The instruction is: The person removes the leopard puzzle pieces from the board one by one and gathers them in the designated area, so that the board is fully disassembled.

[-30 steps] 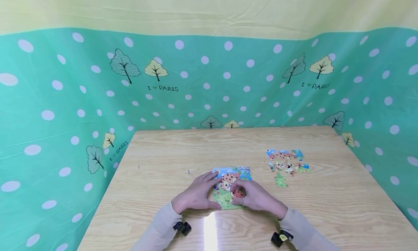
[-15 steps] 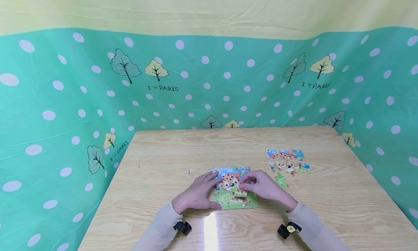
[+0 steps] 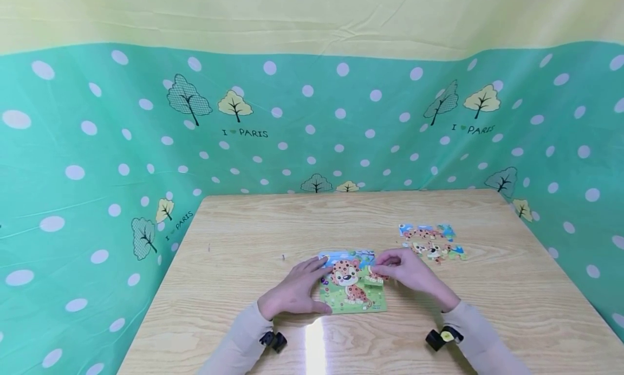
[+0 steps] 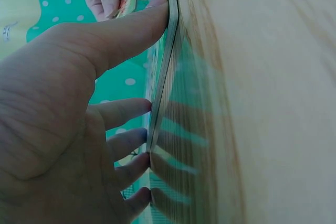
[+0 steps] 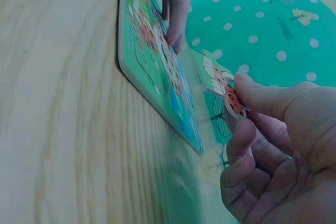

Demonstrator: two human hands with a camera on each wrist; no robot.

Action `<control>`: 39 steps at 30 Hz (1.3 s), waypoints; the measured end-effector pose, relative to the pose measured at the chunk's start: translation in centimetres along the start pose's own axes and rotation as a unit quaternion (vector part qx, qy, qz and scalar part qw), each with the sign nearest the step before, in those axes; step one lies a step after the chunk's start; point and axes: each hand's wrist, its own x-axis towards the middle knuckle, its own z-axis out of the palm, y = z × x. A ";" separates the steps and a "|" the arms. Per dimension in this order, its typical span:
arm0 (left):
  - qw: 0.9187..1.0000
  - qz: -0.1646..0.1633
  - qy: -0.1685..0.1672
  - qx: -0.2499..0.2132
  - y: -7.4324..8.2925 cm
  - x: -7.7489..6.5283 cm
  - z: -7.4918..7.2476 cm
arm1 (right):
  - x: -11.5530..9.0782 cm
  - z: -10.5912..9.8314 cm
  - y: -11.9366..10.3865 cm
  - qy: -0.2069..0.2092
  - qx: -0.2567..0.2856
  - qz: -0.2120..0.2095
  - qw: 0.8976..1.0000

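A picture puzzle board [image 3: 336,299] showing a spotted cartoon leopard lies flat near the middle of the table. My left hand [image 3: 297,291] rests on its left side with fingers spread. In the left wrist view the thumb [image 4: 131,35] and fingertips lie along the board's edge. My right hand [image 3: 411,272] pinches a jigsaw piece [image 5: 223,82] between thumb and fingers, held up over the board's right edge. Orange spotted body, white paws and green ground are printed on this piece. Its far end is covered by the fingers.
Rows of loose jigsaw pieces [image 3: 425,234] lie on the wooden table [image 3: 253,223] to the right of the board, the nearest partly behind the right hand. A tiny scrap [image 3: 283,257] sits left of the board. Polka-dot cloth [image 3: 322,125] hangs behind.
The right hand has lifted the jigsaw piece from the board's lower part and carried it right, uncovering the leopard's printed body. The left hand has stayed in place.
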 end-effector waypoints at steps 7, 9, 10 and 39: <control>1.000 -0.004 0.004 0.001 0.0 -0.1 0.1 | -0.4 -1.3 1.0 0.026 -0.005 0.014 1.000; 1.000 -0.006 0.004 0.001 0.1 -0.1 0.0 | -0.5 -1.7 1.3 0.029 -0.003 0.018 0.999; 1.000 -0.006 0.004 0.002 0.1 -0.1 0.1 | -0.6 -2.0 1.6 0.032 -0.004 0.020 0.999; 1.000 -0.006 0.002 0.010 0.0 0.0 0.2 | -3.4 -8.5 6.6 0.095 -0.048 0.109 0.988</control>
